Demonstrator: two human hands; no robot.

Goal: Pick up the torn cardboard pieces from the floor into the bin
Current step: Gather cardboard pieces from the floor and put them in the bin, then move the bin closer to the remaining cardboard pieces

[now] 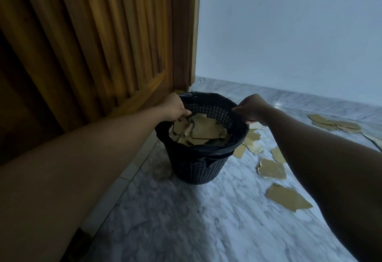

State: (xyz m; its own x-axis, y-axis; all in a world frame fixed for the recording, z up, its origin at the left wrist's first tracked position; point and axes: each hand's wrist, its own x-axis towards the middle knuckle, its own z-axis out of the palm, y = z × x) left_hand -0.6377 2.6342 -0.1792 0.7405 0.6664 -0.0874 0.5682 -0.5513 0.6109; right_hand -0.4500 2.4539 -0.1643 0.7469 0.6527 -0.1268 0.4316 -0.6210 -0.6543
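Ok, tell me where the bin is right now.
The bin stands mid-frame on the marble floor, beside the wooden door, with the left hand and right hand gripping opposite sides of its rim.

Dim, bluish light; wooden door [82,44] in deep shadow, edges bowed, detail perhaps slightly soft.
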